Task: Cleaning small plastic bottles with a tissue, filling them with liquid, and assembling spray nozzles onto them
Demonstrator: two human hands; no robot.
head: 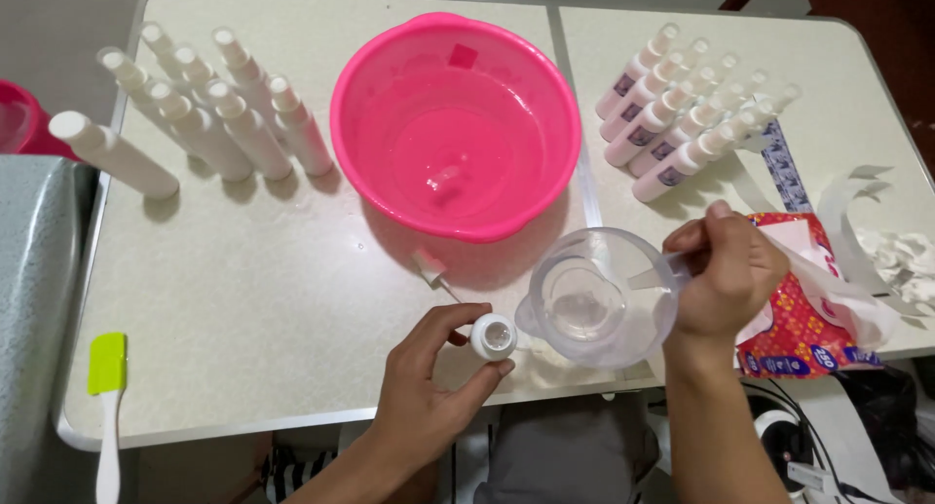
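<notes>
My left hand [426, 382] grips a small white bottle [493, 337] with its mouth open, upright at the table's front edge. My right hand [726, 275] holds the handle of a clear plastic measuring jug [596, 298], whose spout is right beside the bottle's mouth. A little clear liquid lies in the jug's bottom. A loose spray pump cap [430, 269] lies on the table just behind the bottle. Behind it stands a pink basin [455, 124] with some liquid inside.
Several capped white bottles [214, 114] stand at the back left; several labelled ones [682, 124] stand at the back right. A red tissue pack [808, 299] and crumpled paper strips [896, 251] lie at the right. A green spatula [107, 387] rests at the front left.
</notes>
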